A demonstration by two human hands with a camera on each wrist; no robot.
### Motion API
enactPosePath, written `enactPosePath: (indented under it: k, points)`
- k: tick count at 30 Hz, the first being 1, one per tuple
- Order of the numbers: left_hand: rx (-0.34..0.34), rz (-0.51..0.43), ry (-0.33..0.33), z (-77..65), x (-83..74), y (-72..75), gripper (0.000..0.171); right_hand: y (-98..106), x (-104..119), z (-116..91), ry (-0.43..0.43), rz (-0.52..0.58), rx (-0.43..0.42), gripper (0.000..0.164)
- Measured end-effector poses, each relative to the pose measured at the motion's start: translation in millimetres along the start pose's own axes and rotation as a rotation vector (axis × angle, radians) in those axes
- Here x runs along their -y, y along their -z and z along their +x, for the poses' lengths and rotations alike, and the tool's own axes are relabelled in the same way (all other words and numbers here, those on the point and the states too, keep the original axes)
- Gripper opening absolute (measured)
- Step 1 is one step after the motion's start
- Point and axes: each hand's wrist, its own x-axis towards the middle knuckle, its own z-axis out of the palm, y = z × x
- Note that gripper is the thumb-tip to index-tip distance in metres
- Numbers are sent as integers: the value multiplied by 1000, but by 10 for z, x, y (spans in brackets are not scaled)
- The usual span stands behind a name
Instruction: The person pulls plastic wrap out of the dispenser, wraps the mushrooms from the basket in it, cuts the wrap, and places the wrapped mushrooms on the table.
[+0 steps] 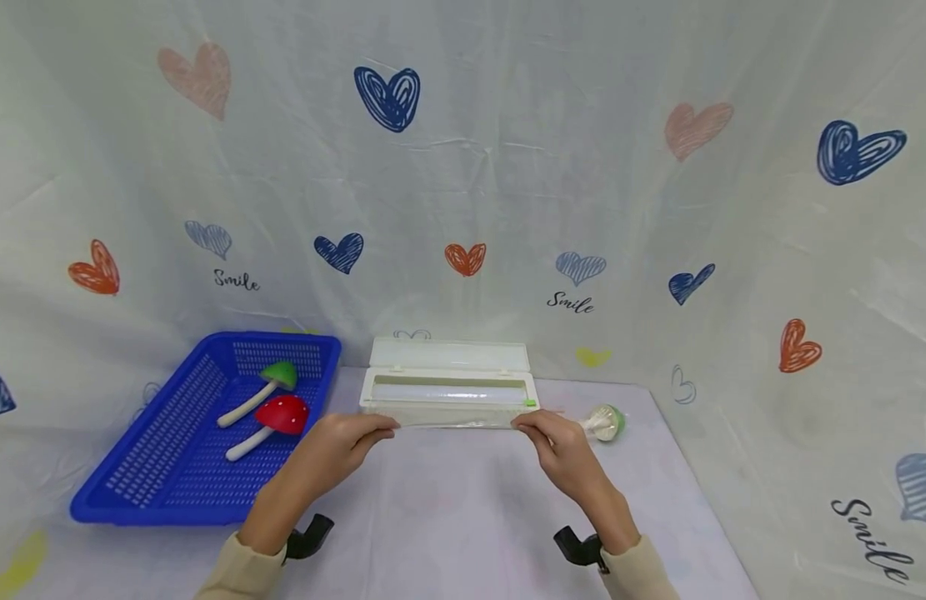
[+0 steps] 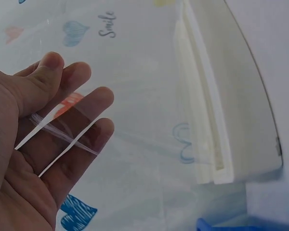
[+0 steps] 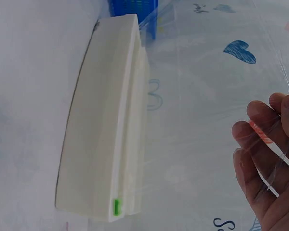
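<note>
Cling film [image 1: 455,419] hangs taut because my left hand [image 1: 346,442] and right hand [image 1: 558,446] each pinch its edge. The dispenser [image 1: 451,377] has its lid [image 1: 449,357] raised, presumably for feeding.

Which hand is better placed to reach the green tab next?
Probably the right hand: though both pinch film, it is nearer the green tab; the left hand is near the other end of the white box.

Left hand [image 1: 346,446], right hand [image 1: 562,448] level, apart, both pinching; other fingers [image 2: 98,101] loosely extended; arms [image 1: 273,510] stretched forward.
</note>
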Motion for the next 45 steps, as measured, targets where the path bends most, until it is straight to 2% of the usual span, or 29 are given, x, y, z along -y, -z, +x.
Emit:
enactPosePath:
  k: [7, 13, 16, 18, 20, 23, 25, 27, 32, 36, 38, 40, 43, 45]
  points:
    - [13, -82, -10, -80, 0, -38, 18, 22, 34, -63, -11, 42, 19, 21]
    - [-103, -88, -140, -284, 4, -190, 27, -65, 39, -291, -97, 136, 121, 17]
    - [-75, -136, -150, -438, 5, -301, 26, -142, 39, -454, -127, 136, 167, 17]
    - [1, -170, -96, -552, 9, -371, 25, -198, 45, -560, -157, 110, 202, 17]
    - [92, -189, -12, -656, 23, -444, 22, -251, 52, -648, -200, 88, 249, 17]
    - [196, -155, 93, -778, 63, -571, 18, -334, 50, -743, -277, 92, 351, 13]
    - [232, -128, 128, -836, 96, -664, 16, -391, 34, -783, -316, 122, 419, 11]
    - [254, -116, 135, -879, 129, -749, 16, -448, 9, -810, -341, 156, 468, 12]
    - [360, -181, 175, -934, 187, -854, 20, -576, -85, -873, -391, 226, 532, 13]
    - [474, -235, 300, -916, 220, -856, 23, -666, -162, -928, -459, 227, 574, 12]
    - [515, -251, 374, -914, 233, -851, 20, -694, -182, -952, -541, 235, 560, 11]
    - [522, -256, 432, -929, 235, -848, 14, -712, -185, -974, -650, 245, 492, 13]
    - [479, -223, 530, -973, 216, -851, 4, -734, -175, -1008, -817, 257, 331, 13]
    - [417, -171, 608, -992, 197, -867, 2, -751, -161, -1018, -875, 235, 236, 6]
